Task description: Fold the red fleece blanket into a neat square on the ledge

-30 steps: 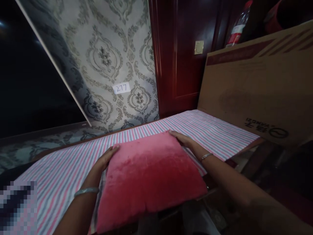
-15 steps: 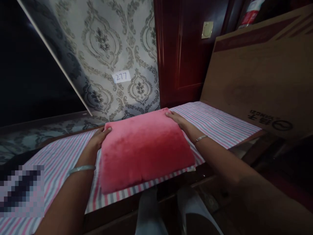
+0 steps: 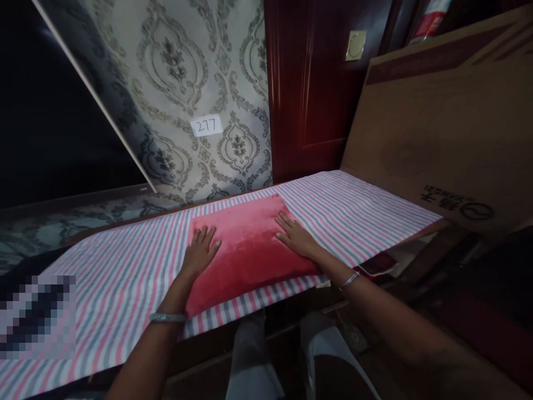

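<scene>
A plush pink-red cushion point(image 3: 245, 250) lies flat on the striped cloth point(image 3: 137, 278) that covers a narrow table. On the cushion's left part rests my left hand point(image 3: 200, 253), palm down with fingers spread. My right hand point(image 3: 296, 236) lies flat on its right part, fingers stretched out and apart. Neither hand grips the cushion; both touch its top. The cushion's near edge sits close to the front edge of the cloth.
A big cardboard box point(image 3: 449, 122) stands at the right end of the table. Behind are patterned wallpaper with a paper label point(image 3: 207, 125) and a dark red wooden panel point(image 3: 310, 83). A dark screen point(image 3: 62, 111) is at the left. My legs point(image 3: 254, 355) are below the table edge.
The cushion has gone from slightly raised in both hands to flat on the cloth. My hands have let go of its far corners and moved inward onto its top.
</scene>
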The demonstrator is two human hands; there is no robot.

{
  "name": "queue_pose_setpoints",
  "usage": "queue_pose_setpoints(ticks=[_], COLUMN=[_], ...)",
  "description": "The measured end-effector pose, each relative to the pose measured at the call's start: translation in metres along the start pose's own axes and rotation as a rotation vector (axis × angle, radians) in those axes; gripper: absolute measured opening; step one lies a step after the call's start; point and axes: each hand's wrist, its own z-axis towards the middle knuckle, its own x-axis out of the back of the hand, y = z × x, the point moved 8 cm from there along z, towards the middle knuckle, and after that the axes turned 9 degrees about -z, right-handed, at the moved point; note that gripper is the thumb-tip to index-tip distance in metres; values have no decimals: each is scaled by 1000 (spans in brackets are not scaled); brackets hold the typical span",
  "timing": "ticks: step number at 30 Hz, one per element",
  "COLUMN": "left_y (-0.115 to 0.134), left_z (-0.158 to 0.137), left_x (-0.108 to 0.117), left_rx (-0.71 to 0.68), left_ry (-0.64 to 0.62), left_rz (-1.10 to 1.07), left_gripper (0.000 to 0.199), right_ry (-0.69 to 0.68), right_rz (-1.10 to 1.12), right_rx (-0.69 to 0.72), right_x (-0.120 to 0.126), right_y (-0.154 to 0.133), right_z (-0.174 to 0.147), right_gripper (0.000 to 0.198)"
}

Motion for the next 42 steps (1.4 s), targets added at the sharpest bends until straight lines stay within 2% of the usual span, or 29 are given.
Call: queue_pose_setpoints(ticks=[3, 5, 8, 11, 13, 16, 19, 23, 28, 32, 35, 38, 42], left_y=[-2, 0, 3, 22, 54, 102, 114, 107, 99, 64, 31, 8, -21], left_z=[6, 7, -5, -31, -49, -71, -82, -85, -87, -101, -118, -136, -155], left_x=[-1, 4, 20, 43, 50, 37, 15, 2, 7, 21, 26, 29, 34], left_rx=[-55, -60, 50, 131, 39, -137, -91, -33, -29, 90, 132, 124, 334], left_ry=[-8, -70, -185, -135, -63, -35, -43, -15, -44, 15, 98, 235, 407], left_rz=[-14, -16, 21, 99, 120, 147, 208, 247, 241, 235, 92, -130, -430], left_gripper=[63, 63, 63, 58, 56, 56, 58, 59, 61, 61, 59, 61, 70], right_ry=[-8, -38, -78, -22, 60, 108, 51, 46, 62, 85, 133, 215, 346], right_rz=[39, 60, 64, -4, -58, -87, -98, -106, -112, -124, -106, 39, 380], right_rx=[4, 9, 17, -83, -99, 26, 52, 38, 33, 6, -64, -128, -205], right_x=[-3, -2, 7, 28, 44, 51, 36, 19, 19, 25, 24, 19, 10], right_y=[4, 7, 8, 3, -17, -67, -93, -91, -84, -71, -47, -18, 17], right_z=[4, 5, -2, -21, -35, -49, -55, -59, -62, -69, -78, -91, -112], right_gripper=[59, 58, 55, 51, 50, 51, 51, 51, 50, 50, 48, 50, 57])
